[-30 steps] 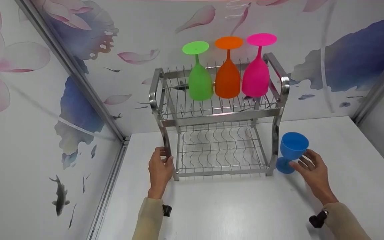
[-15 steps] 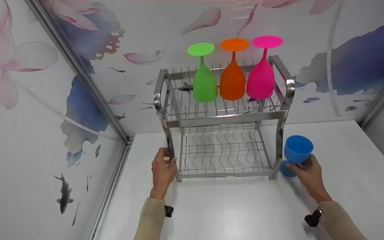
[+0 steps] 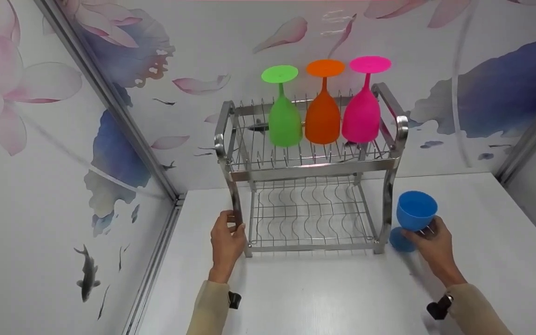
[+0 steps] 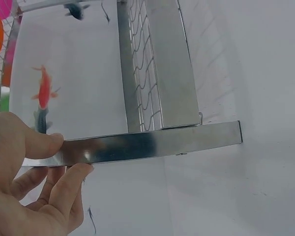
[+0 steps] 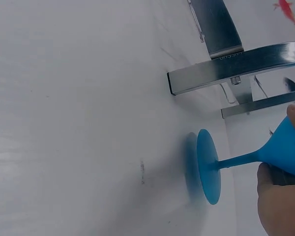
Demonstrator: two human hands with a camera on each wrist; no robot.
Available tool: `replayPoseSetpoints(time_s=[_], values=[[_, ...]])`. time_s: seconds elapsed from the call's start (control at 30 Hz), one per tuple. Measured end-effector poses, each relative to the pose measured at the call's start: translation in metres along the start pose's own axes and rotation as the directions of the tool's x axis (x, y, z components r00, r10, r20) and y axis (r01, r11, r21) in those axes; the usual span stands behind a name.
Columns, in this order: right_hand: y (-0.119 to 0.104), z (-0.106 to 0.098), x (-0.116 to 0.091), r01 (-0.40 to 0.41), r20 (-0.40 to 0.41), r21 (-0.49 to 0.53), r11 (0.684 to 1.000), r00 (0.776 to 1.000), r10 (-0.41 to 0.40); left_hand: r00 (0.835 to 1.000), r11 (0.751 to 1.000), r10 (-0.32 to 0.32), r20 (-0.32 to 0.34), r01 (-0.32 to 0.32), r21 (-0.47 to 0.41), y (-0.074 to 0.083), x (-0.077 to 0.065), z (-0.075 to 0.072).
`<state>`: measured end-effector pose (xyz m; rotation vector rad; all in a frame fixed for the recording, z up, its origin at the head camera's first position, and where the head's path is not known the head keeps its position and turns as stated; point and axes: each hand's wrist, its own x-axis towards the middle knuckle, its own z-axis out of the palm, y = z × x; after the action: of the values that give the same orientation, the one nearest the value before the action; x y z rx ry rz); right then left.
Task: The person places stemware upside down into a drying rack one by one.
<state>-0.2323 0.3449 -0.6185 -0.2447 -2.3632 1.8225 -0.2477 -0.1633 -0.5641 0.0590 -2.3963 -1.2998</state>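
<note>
In the head view a two-tier metal dish rack (image 3: 314, 171) stands on the white table. My left hand (image 3: 227, 246) grips its front left leg; in the left wrist view the thumb (image 4: 46, 145) lies on one side of the leg and curled fingers on the other. To the right of the rack is an upright blue goblet (image 3: 417, 210). My right hand (image 3: 435, 251) holds it by the lower bowl, and its foot (image 5: 209, 167) is at or barely above the table. Green (image 3: 285, 122), orange (image 3: 323, 122) and pink (image 3: 361, 121) goblets sit upside down on the upper tier.
The lower wire tier (image 3: 310, 211) bears nothing visible. A printed wall (image 3: 203, 135) rises close behind the rack, and another panel (image 3: 40, 195) stands on the left. The table (image 3: 314, 298) extends in front of the rack.
My right hand has closed from beside the blue goblet to hold its lower bowl. The left hand keeps its grip on the rack leg. The head view has shifted slightly.
</note>
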Motion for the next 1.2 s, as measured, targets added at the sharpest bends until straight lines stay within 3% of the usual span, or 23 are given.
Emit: replayPoseSetpoints(time_s=[0.27, 0.43, 0.77, 0.87, 1.03, 1.2], values=[[-0.020, -0.009, -0.008, 0.054, -0.040, -0.007, 0.999, 0.998, -0.054, 0.999, 1.000, 0.016, 0.040, -0.016, -0.019, 0.001, 0.000, -0.008], [-0.032, -0.015, -0.014, 0.096, -0.059, -0.016, 0.995, 0.994, -0.097, 0.999, 0.999, 0.038, 0.028, -0.037, -0.034, 0.004, -0.001, -0.016], [-0.060, -0.021, -0.032, 0.196, -0.073, -0.081, 0.977, 0.977, -0.202, 0.993, 0.993, 0.114, 0.028, -0.113, -0.028, 0.028, 0.000, -0.029], [-0.067, -0.022, -0.039, 0.258, -0.084, -0.124, 0.958, 0.959, -0.269, 0.990, 0.990, 0.137, 0.041, -0.136, -0.041, 0.039, -0.002, -0.031], [-0.081, -0.021, -0.047, 0.394, -0.090, -0.176, 0.902, 0.906, -0.414, 0.979, 0.978, 0.190, 0.079, -0.182, -0.101, 0.056, -0.008, -0.033], [-0.100, -0.017, -0.059, 0.455, -0.064, -0.222, 0.862, 0.876, -0.478, 0.961, 0.964, 0.236, 0.141, -0.213, -0.160, 0.073, -0.017, -0.033]])
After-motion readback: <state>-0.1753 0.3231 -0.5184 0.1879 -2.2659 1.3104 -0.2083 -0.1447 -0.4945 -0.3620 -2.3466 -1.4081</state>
